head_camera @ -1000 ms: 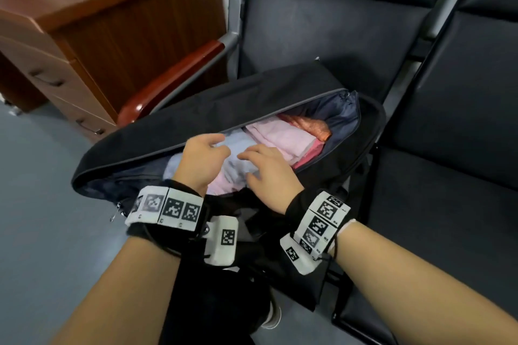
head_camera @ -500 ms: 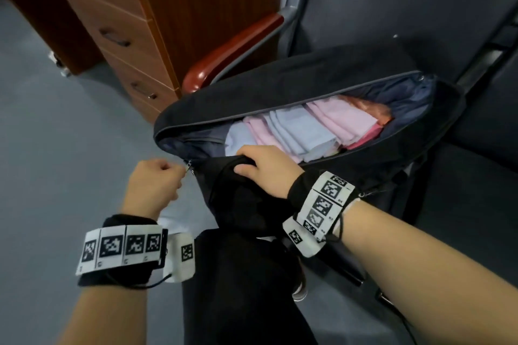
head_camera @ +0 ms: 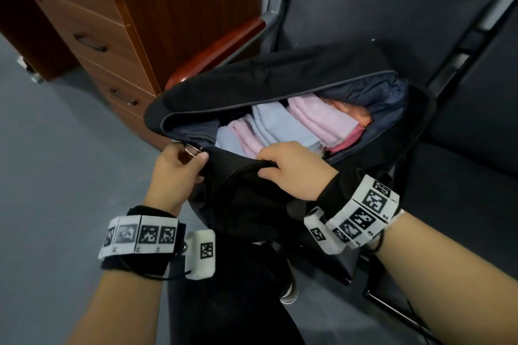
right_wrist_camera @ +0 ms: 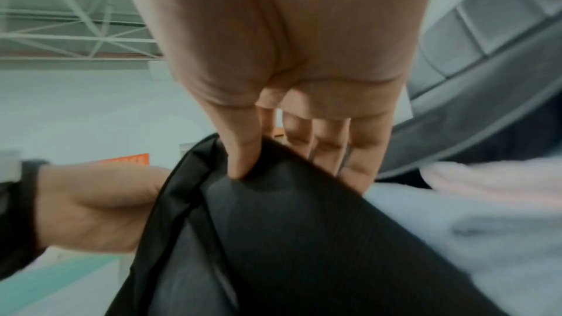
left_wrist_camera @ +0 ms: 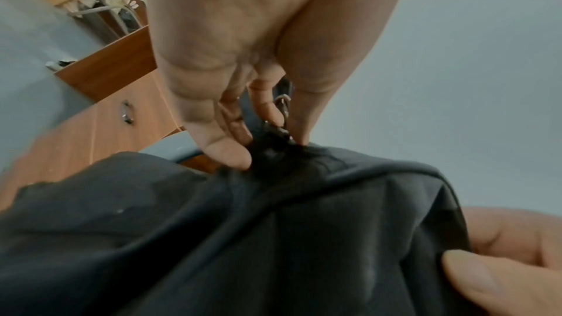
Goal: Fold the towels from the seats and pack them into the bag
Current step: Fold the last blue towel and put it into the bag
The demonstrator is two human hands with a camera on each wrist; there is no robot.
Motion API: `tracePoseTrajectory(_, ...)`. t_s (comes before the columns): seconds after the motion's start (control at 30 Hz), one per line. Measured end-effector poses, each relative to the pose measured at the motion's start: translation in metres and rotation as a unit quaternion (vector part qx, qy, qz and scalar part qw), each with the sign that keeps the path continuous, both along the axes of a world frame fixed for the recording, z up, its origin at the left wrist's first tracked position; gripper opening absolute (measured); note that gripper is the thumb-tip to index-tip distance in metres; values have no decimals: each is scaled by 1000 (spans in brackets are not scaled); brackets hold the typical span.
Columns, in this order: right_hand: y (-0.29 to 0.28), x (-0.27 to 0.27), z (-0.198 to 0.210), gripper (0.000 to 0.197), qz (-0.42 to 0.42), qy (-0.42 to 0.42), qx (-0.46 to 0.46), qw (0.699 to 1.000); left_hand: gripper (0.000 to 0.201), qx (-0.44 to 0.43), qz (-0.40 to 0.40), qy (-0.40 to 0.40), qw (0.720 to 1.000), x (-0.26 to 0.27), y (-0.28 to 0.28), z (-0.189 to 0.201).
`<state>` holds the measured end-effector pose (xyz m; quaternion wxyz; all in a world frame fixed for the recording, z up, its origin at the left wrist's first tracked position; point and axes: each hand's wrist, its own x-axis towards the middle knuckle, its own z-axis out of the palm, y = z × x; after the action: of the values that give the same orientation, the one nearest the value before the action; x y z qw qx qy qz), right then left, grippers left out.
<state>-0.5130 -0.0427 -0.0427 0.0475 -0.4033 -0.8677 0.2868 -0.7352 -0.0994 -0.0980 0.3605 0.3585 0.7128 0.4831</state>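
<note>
A black bag [head_camera: 280, 78] lies open on a dark seat, its zipper mouth gaping. Inside it, folded pink and pale blue towels [head_camera: 283, 126] stand side by side, with an orange one [head_camera: 353, 112] at the far end. My left hand [head_camera: 179, 165] pinches the metal zipper pull [head_camera: 193, 150] at the bag's near left corner; the left wrist view shows the zipper pull [left_wrist_camera: 281, 114] between thumb and fingers. My right hand [head_camera: 286, 168] grips the bag's near edge, thumb outside and fingers inside, as in the right wrist view, where the right hand [right_wrist_camera: 273, 129] clamps the black bag fabric [right_wrist_camera: 289, 225].
A wooden drawer cabinet [head_camera: 117, 22] stands at the left, next to the seat's red-brown armrest [head_camera: 221, 47]. More dark seats [head_camera: 462, 204] run to the right. Grey floor [head_camera: 56, 176] lies at the left. My dark-trousered leg and a shoe [head_camera: 288, 288] are below the bag.
Both hands left the towels inside the bag. My left hand moved to the bag's left corner and took the zipper pull; my right hand took hold of the near edge.
</note>
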Motion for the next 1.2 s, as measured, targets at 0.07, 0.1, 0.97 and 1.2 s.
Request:
tracePoseTrajectory(0.07,-6,-4,10,20,1,12,45,999,14,8,18,-4,1000,3,3,2)
tracePoseTrajectory(0.1,-9,-9,15,24,-8,49,63,997,20,13,27,-13,999,4,3,2)
tracePoseTrajectory(0.97,-19,-62,6,24,-73,133,-4,988,27,110,-1,-67,992,21,-35,32)
tracePoseTrajectory(1.2,-27,-62,9,51,35,102,163,981,24,109,16,-109,988,21,-34,34)
